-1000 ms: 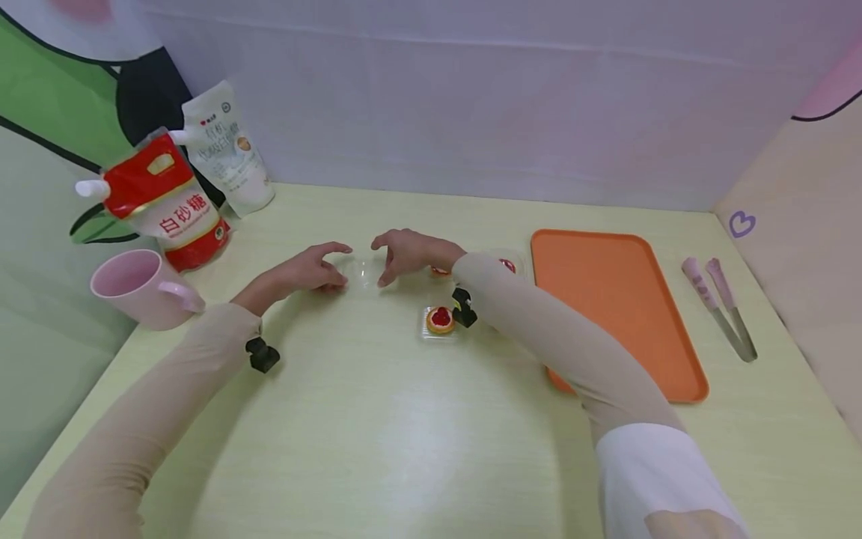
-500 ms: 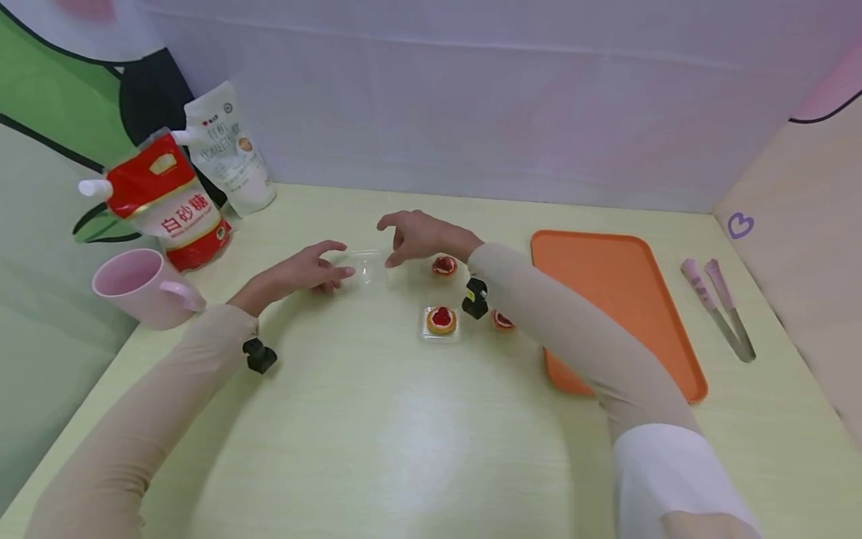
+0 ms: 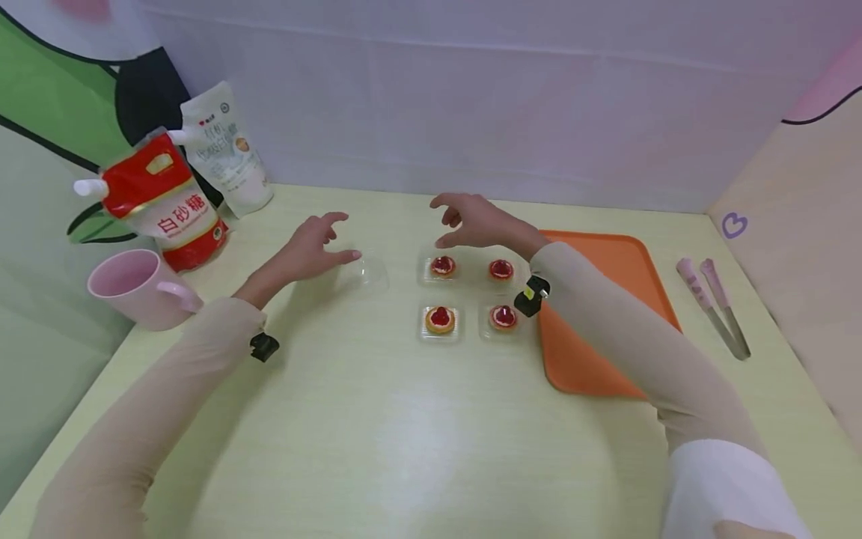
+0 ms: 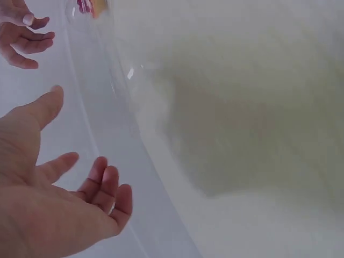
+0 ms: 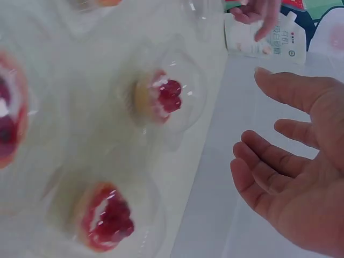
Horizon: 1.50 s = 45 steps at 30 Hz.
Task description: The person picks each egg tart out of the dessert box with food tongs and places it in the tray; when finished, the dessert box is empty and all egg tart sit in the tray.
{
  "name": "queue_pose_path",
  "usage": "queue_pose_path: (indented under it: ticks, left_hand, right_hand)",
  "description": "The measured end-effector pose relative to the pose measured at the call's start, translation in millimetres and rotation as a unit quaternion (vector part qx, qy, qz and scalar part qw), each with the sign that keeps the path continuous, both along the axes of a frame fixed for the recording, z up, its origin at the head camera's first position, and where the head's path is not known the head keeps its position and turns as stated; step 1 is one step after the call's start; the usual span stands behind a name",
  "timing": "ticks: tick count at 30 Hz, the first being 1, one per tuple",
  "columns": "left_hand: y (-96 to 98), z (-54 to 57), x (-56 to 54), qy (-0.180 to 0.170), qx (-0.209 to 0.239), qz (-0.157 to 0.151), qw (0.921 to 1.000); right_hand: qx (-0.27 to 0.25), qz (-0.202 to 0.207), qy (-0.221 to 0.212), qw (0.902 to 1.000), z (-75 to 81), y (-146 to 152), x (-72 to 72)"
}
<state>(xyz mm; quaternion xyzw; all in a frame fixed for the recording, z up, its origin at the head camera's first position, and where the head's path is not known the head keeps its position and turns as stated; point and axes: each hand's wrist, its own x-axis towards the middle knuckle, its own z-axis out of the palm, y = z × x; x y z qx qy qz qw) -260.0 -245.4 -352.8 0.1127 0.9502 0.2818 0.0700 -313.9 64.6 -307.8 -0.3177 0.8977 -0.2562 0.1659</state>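
My left hand point(image 3: 311, 248) is held above the left part of the table, thumb and forefinger spread, holding nothing. Close to its thumb sits a clear plastic piece point(image 3: 373, 271), perhaps an untopped container; whether the thumb touches it I cannot tell. My right hand point(image 3: 477, 221) hovers behind the small tarts, its fingers loosely bent and nothing in them. Several red-fruit tarts stand in clear plastic cases: a back left tart point(image 3: 442, 266), a back right tart point(image 3: 501, 269), a front left tart point(image 3: 440, 320) and a front right tart point(image 3: 503, 317). Clear domes cover tarts point(image 5: 165, 97) in the right wrist view.
An orange tray point(image 3: 592, 359) lies at the right, partly under my right forearm. Beyond it rest tongs point(image 3: 715, 308) with pink handles. On the left stand a pink mug point(image 3: 138, 290), a red and white pouch point(image 3: 171, 202) and a white pouch point(image 3: 225, 150).
My right hand has moved right and back, away from the clear plastic piece, uncovering the tarts and cases. The left hand has risen slightly and spread its fingers wider.
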Motion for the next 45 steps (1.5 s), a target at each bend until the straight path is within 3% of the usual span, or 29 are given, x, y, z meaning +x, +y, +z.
queue_pose_path:
  ticks: [3, 10, 15, 29, 39, 45]
  left_hand:
    - [17.7, 0.9, -5.9, 0.022, 0.001, -0.03, 0.9993]
    - [67.1, -3.7, -15.9, 0.022, -0.051, -0.106, 0.9928]
    - [94.0, -5.6, -18.6, 0.025, -0.087, -0.142, 0.9857]
    - [110.8, -14.4, -21.3, 0.036, -0.118, -0.142, 0.9822]
    - [113.2, -20.6, -20.5, 0.047, -0.118, -0.13, 0.9834]
    - [115.8, -25.0, -21.5, 0.074, -0.143, -0.135, 0.9775]
  right_hand:
    - [0.004, -0.003, 0.003, 1.0, -5.4, 10.2, 3.5]
    - [0.043, -0.008, -0.003, 0.999, -24.5, 18.8, 11.1]
    - [0.055, -0.014, 0.0, 0.9984, -35.3, 17.7, 12.8]
    - [0.084, 0.004, 0.06, 0.9947, -46.6, 6.7, 19.5]
    - [0.097, 0.004, 0.067, 0.993, -47.6, 3.6, 22.8]
    - [0.099, 0.003, 0.07, 0.9926, -46.8, 1.0, 24.5]
